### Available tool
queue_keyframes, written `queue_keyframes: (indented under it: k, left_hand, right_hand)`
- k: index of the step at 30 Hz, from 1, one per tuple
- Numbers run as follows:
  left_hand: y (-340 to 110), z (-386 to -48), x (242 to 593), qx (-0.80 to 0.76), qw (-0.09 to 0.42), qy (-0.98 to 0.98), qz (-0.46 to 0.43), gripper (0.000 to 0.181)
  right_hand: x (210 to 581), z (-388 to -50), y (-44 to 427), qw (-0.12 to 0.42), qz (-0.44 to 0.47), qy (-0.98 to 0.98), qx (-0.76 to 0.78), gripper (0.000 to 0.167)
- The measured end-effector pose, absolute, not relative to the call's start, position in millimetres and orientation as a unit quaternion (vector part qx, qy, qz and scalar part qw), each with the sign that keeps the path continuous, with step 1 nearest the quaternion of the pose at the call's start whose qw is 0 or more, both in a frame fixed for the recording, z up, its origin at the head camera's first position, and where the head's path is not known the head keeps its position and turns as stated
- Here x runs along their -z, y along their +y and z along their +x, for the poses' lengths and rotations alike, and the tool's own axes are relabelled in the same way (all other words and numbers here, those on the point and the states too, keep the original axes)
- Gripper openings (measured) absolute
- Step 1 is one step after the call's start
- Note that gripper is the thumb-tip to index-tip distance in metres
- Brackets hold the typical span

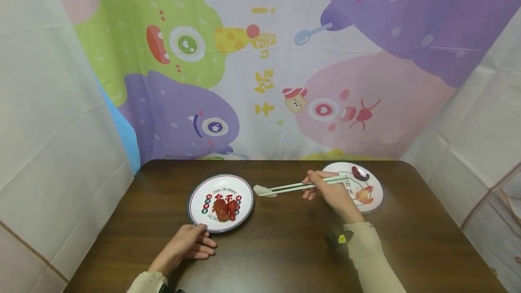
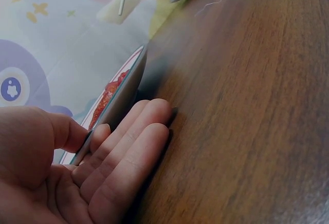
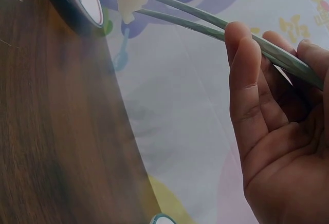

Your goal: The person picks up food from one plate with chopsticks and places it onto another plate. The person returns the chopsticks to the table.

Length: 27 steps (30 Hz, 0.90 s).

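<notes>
A smooth, whitish wedge-shaped morsel [image 1: 265, 191] is gripped, above the wood-grained tabletop [image 1: 281, 252], by slender pale-green chopsticks [image 1: 291, 189] held in the right hand [image 1: 330, 192]. It is suspended just past three o'clock of a glossy round plate [image 1: 196, 206], on which reddish-brown food pieces [image 1: 221, 210] are set near centre. The plate's rim is pinched at seven o'clock by the left hand [image 1: 188, 243].
</notes>
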State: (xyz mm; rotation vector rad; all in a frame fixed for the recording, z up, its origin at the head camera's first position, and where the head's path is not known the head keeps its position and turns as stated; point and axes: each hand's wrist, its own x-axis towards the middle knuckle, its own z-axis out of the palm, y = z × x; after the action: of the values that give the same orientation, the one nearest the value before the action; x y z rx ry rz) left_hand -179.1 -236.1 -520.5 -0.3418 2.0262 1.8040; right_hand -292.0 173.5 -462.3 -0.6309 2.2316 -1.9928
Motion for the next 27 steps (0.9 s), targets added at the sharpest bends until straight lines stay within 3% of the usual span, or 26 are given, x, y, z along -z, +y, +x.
queue_keyframes:
  k: [27]
  left_hand:
    - [-237.6,-178.6,520.4,-0.652,0.209,0.722,-0.104,0.031]
  right_hand:
    - [464.4,-292.5,156.7,0.03,-0.221,0.728,0.648,0.039]
